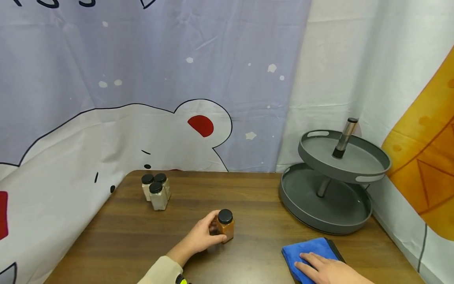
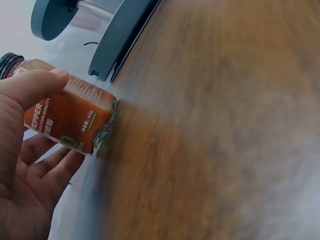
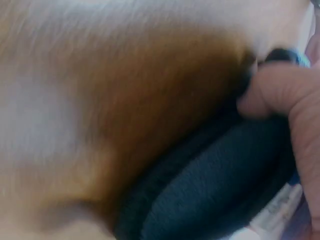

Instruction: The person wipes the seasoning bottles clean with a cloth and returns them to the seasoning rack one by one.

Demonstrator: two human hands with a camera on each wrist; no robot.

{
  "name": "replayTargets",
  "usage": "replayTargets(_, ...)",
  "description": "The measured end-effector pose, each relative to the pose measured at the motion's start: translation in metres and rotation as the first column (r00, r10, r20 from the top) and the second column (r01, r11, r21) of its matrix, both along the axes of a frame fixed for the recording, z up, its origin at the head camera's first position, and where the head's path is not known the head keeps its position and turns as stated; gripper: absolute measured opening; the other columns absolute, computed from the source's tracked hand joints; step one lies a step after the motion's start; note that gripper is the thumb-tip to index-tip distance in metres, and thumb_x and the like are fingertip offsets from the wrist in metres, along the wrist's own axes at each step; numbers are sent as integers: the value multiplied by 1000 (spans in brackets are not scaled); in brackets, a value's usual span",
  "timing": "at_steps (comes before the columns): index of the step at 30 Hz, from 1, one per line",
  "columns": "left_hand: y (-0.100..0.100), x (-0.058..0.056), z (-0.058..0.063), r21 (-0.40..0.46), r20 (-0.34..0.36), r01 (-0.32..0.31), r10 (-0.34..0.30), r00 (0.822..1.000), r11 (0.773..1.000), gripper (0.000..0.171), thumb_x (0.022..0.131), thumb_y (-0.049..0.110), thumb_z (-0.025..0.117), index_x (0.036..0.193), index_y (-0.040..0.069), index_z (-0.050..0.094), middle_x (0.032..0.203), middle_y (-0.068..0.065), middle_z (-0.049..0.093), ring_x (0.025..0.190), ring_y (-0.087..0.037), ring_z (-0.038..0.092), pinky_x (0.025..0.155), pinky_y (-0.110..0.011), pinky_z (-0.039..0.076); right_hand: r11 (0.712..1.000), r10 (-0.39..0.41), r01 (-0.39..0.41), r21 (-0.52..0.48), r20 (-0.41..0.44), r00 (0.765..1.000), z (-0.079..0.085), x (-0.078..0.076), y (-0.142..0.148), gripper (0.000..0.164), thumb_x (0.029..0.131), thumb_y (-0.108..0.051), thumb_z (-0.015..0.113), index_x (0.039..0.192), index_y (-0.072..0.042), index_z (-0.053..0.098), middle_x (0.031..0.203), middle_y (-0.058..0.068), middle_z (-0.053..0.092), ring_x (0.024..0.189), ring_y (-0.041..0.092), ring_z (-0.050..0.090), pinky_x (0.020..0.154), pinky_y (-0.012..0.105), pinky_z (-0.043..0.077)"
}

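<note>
With the left hand, grips a black-lidded spice jar with orange-brown contents, pinched between the thumb on one side and the fingers on the other. Holds it over the middle of the wooden table, with the lid up; cannot tell whether its base touches the wood. Reads "PEPPER" on the label in the left wrist view. With the right hand, rests fingers, spread and mostly straight, on a folded blue cloth with a dark edge, to the right of the jar. Shows, toward the far left of the table, three pale-filled jars with black lids, grouped close together. Includes, at far right, a grey two-tier round tray. Ends behind in a printed curtain with a white cartoon bear.
</note>
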State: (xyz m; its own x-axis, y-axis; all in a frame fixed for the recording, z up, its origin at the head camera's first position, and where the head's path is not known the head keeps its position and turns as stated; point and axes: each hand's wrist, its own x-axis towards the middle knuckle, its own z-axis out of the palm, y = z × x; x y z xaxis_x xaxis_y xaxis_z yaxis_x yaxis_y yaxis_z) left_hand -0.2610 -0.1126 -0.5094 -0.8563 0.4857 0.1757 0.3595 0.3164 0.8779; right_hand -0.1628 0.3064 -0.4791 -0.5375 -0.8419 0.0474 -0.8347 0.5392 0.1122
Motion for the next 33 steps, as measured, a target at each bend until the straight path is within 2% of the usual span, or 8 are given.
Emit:
replayTargets(3, -2, -2, 0, -28, 23, 38, -38, 999, 999, 74, 90, 20, 79, 152, 14, 39, 137, -11, 59, 120, -30, 62, 100, -47, 50, 998, -51, 52, -21, 40, 998, 3, 0, -3, 70, 95, -66, 53, 136, -10, 59, 126, 12, 64, 110, 26, 66, 77, 34, 59)
replayTargets(5, -3, -3, 1, -38, 41, 70, -68, 997, 997, 76, 91, 19, 76, 155, 14, 35, 141, -12, 57, 123, -32, 60, 102, -49, 48, 993, -109, 113, -26, 121, 987, 7, -2, -5, 71, 93, -66, 58, 136, -11, 59, 126, 9, 64, 110, 22, 65, 78, 35, 59)
replayTargets(8, -3, -5, 2, -53, 54, 108, -105, 993, 993, 75, 90, 11, 70, 156, 11, 33, 146, -14, 53, 129, -34, 56, 106, -52, 44, 976, -201, 216, -28, 269, 942, 15, -6, -8, 59, 91, -46, 72, 138, -12, 57, 127, 4, 65, 109, 17, 65, 80, 37, 59)
replayTargets(11, -3, -6, 1, -54, 53, 136, -134, 990, 989, 72, 89, 2, 64, 155, 6, 34, 149, -16, 50, 133, -35, 52, 109, -51, 41, 961, -235, 270, -66, 326, 916, 23, -9, -11, 61, 84, -19, 79, 139, -11, 55, 125, 3, 67, 106, 14, 65, 82, 40, 58)
replayTargets(15, -2, -8, 0, -37, 57, 161, -159, 986, 986, 68, 91, -2, 60, 154, 3, 36, 150, -18, 49, 136, -36, 49, 111, -48, 39, 938, -220, 269, -217, 226, 949, 31, -13, -16, 64, 81, -10, 79, 139, -11, 54, 123, -1, 67, 105, 12, 65, 81, 37, 58)
replayTargets(20, -2, -11, 1, -14, 63, 177, -175, 982, 984, 64, 93, 1, 61, 153, 4, 39, 148, -17, 51, 136, -35, 50, 109, -41, 40, 867, -225, 298, -399, 220, 949, 44, -27, -27, 69, 77, -1, 74, 140, -19, 53, 119, -4, 67, 95, 4, 61, 73, 30, 54)
replayTargets(26, -1, -12, 3, -22, 75, 179, -177, 981, 984, 58, 96, 10, 68, 148, 4, 44, 141, -14, 58, 130, -32, 55, 107, -40, 44, 798, -275, 351, -489, 222, 935, 52, -42, -42, 68, 76, -1, 72, 138, -22, 55, 116, -4, 68, 90, 4, 60, 71, 30, 51)
replayTargets(33, 2, -13, 2, 11, 67, 132, -132, 989, 991, 50, 91, 13, 77, 136, 4, 56, 125, -10, 66, 117, -26, 64, 97, -36, 53, 690, -282, 439, -575, 346, 895, 55, -58, -63, 68, 81, 2, 66, 142, -22, 49, 125, 5, 67, 100, 15, 65, 76, 36, 54)
